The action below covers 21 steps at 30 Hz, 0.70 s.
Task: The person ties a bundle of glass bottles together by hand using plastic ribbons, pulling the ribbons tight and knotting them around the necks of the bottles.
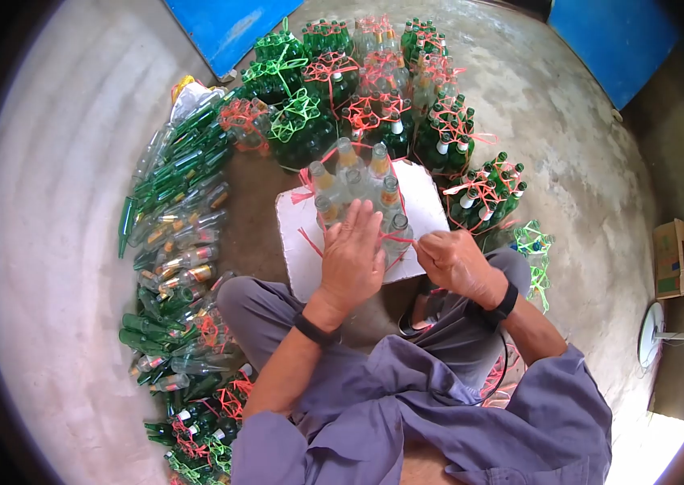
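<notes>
A cluster of several clear glass bottles point(356, 184) stands upright on a white board point(297, 230) in front of me. Pinkish-red plastic string point(396, 238) loops around the cluster, and loose ends stick out at its left side. My left hand point(352, 257) is open, its fingers stretched out and laid against the near side of the bottles. To the right of the cluster, my right hand point(457, 263) is closed in a pinch on the string, which runs from it to the bottles. The left palm hides some of the nearest bottles.
Tied bundles of green bottles point(301, 133) and clear bottles stand beyond the board and to its right. Loose bottles point(184, 226) lie piled on the left. A cardboard box point(670, 257) and a white fan point(651, 334) are at the far right.
</notes>
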Available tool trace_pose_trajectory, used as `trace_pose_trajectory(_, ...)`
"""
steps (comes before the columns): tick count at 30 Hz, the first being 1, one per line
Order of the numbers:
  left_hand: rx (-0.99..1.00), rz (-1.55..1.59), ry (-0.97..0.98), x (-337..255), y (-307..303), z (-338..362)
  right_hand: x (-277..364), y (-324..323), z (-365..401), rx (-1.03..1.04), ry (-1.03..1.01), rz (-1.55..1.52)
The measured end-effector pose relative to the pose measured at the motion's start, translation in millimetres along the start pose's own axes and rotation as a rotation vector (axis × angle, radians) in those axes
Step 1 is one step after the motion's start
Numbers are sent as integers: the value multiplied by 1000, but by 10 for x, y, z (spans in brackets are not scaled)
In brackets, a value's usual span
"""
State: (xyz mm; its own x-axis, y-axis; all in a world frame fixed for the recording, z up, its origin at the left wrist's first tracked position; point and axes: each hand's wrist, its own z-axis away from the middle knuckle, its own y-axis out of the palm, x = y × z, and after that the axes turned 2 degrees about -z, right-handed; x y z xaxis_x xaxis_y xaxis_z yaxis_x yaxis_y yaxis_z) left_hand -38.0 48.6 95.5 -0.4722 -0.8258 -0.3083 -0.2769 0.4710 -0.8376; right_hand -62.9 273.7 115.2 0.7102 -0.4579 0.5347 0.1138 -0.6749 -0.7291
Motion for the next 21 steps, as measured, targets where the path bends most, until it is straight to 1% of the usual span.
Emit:
trace_pose_trajectory(1, 4, 9, 1, -3, -8, 1, -12, -56, -109, 3, -54, 43)
trace_pose_trajectory(5, 34, 23, -10, 12, -2, 3, -206, -102, -519, 49, -120, 112)
trace_pose_trajectory(7, 23, 26, -4, 12, -8, -5, -396, 26, -655, -43, -153, 98)
trace_pose_trajectory(8, 14, 29, -5, 12, -12, 2, -465, 61, -688, -45, -153, 98)
trace_pose_trajectory(10, 0, 27, 5, 15, -2, 2, -563, 116, -730, -60, -102, 16)
trace_pose_trajectory(11, -16, 27, 15, 19, 4, -5, -590, 133, -709, -66, -44, -20)
trace_pose_trajectory(12, -14, 26, 19, 19, 8, -9, -659, 168, -672, -71, -43, -19)
trace_pose_trajectory(14, -13, 21, 15, 16, 18, -14, -860, 261, -564, -11, 201, -191)
trace_pose_trajectory(15, -10, 19, 20, 13, 15, -20, -900, 262, -530, 32, 334, -329)
trace_pose_trajectory(16, -6, 14, 20, 8, 4, -32, -932, 291, -510, 25, 335, -331)
trace_pose_trajectory(18, 4, 7, 27, -6, -34, -79, -948, 310, -484, 96, 483, -464)
trace_pose_trajectory(20, 3, 56, -5, -18, -117, -158, -914, 281, -488, 102, 489, -504)
trace_pose_trajectory(21, 6, 57, 3, -2, -163, -219, -948, 323, -479, 127, 526, -592)
